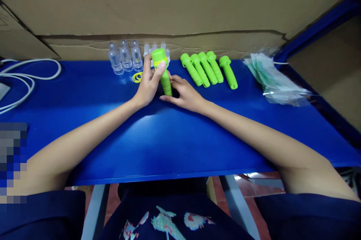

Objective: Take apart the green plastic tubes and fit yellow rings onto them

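My left hand [148,86] is closed around the upper part of a bright green flashlight body [167,85], with its thumb pressed just below the threaded head. The body stands tilted, wide end up, and a yellow ring [159,62] sits around its neck. At the lower end, my right hand [186,92] curls loosely about the body. Its fingertips meet the side, and the thumb reaches past the bottom. To the left of my left hand lie several loose yellow rings [137,77], partly hidden by that hand.
Clear domed plastic tubes [126,58] and smaller clear pieces [155,47] stand along the back. Several similar green bodies [207,69] lie at right, beside plastic bags [270,76]. A white cable [31,78] loops on the left of the blue table [169,146]. Cardboard [169,3] walls the back.
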`<state>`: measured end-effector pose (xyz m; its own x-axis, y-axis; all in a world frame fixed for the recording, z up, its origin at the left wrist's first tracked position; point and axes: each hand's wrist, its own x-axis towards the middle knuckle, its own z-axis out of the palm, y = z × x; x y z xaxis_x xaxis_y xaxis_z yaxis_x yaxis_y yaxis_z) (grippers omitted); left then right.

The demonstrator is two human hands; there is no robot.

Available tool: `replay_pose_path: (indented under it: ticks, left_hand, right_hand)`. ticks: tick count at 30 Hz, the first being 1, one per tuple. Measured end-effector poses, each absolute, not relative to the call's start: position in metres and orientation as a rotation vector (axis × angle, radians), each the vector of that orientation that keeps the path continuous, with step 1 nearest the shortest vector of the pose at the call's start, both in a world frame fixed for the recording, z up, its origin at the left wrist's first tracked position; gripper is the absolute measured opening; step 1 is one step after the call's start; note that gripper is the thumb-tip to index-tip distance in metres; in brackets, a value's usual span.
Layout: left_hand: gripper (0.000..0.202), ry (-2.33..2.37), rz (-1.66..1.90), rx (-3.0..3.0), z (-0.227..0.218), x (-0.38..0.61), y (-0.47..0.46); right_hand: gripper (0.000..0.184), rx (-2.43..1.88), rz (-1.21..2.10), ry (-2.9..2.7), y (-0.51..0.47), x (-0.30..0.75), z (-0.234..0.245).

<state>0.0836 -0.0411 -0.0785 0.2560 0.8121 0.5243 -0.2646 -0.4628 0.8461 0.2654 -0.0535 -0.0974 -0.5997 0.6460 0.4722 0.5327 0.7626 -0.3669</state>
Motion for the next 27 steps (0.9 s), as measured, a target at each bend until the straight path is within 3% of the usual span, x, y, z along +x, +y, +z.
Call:
replay_pose_path:
  ticks: [7,27]
  left_hand:
    - [0.068,0.611,1.357,1.521,-0.0850,0.0833,-0.0371]
    - [0.062,0.722,1.404,1.685,-0.0881,0.0822,-0.0325]
  right_hand:
    - [0.038,-0.867,0.311,-2.236,-0.0548,0.2665,-0.0979]
    - [0.035,-0.934,0.281,-2.210,-0.0560,0.2644,-0.0951]
